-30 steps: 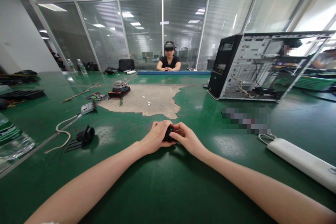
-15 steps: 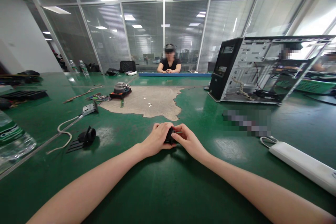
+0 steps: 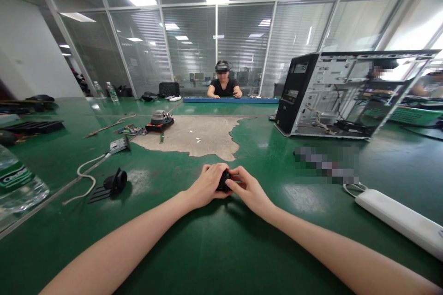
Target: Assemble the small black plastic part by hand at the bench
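A small black part (image 3: 223, 183) is held just above the green table (image 3: 221, 249), in the middle of the head view. My left hand (image 3: 208, 184) wraps round it from the left, fingers over its top and thumb side below. From the right, my right hand (image 3: 246, 186) grips its edge between thumb and fingers. The hands cover most of the part, so its exact kind cannot be made out. To the left lies a black plastic piece (image 3: 112, 183) with a round ring and several prongs.
An open computer case (image 3: 299, 94) stands at right, with a white power strip (image 3: 398, 219) nearer. Left are a water bottle (image 3: 19, 179), a metal piece with a cable (image 3: 118, 144) and a heatsink-like part (image 3: 159, 120). A person (image 3: 223, 85) sits opposite.
My hands stay round the black part with barely any shift. The camera view has tilted slightly, and the person opposite has moved their hands apart.
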Demonstrator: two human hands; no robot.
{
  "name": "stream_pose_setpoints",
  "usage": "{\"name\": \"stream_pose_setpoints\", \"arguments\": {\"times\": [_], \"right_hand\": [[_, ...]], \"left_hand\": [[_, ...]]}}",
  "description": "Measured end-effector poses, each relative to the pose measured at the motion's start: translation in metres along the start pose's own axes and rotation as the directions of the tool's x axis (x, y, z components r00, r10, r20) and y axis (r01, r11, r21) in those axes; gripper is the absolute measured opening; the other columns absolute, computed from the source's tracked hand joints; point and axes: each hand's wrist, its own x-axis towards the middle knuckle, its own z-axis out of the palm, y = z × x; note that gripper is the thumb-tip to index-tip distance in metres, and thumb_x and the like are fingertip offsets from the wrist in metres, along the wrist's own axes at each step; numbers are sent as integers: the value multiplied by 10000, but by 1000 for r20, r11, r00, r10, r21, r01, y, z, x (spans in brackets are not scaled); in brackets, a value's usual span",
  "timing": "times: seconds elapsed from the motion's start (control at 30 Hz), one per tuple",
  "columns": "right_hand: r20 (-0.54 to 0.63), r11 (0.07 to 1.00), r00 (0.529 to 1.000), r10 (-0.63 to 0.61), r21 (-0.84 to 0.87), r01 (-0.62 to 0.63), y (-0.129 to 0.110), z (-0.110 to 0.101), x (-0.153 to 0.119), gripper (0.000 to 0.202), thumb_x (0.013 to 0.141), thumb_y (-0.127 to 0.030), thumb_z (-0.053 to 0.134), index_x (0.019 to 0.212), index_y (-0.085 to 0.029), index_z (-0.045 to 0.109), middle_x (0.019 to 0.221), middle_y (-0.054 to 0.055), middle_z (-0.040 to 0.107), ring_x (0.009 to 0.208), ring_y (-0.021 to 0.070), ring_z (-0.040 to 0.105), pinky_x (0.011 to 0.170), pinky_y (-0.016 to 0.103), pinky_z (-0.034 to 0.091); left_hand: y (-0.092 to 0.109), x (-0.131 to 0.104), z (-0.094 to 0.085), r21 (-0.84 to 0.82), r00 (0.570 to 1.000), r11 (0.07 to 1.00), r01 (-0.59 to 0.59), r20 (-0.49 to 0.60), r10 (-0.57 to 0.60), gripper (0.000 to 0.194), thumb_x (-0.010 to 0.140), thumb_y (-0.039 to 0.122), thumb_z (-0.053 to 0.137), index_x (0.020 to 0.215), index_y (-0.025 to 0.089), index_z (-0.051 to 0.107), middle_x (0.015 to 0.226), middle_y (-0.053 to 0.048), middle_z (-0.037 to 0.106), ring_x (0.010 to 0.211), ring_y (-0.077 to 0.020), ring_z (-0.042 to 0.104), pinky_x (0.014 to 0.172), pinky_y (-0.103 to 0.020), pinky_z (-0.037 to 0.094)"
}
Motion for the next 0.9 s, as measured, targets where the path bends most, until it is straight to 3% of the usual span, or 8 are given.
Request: {"name": "stream_pose_setpoints", "arguments": {"times": [0.3,0.53,0.7,0.9], "right_hand": [[7,995,996,93,40,-94,7,-4,6,237,721,-302,573,913,-190,490,860,22,578,760,140,582,677,283,491],[40,1000,999,1,11,-2,-1,-1,0,188,730,-261,565,886,-215,471,869,2,547,837,144,560,716,274,492],[16,1000,1000,12,8,-12,5,-2,5,132,768,-308,513,834,-198,479,793,-12,539,715,117,555,638,247,479],[17,998,998,60,-2,-60,7,-4,9,190,753,-295,539,905,-191,490,871,17,563,769,131,566,690,270,476]], "left_hand": [[-2,0,3,2,1000,1000,3,-9,-3,549,680,363,615,1113,206,316,1056,-72,500,982,-226,466,819,-363,305],[-2,0,1,-5,1000,1000,2,4,-2,542,689,297,610,1126,212,300,1077,-71,497,996,-225,464,824,-359,299],[-2,0,3,-1,1000,1000,3,-6,-3,542,694,354,608,1117,207,305,1064,-69,497,988,-225,462,823,-362,297],[-1,1,2,-7,1000,1000,13,4,-13,546,693,377,610,1112,204,307,1058,-69,495,979,-226,456,819,-360,298]]}}
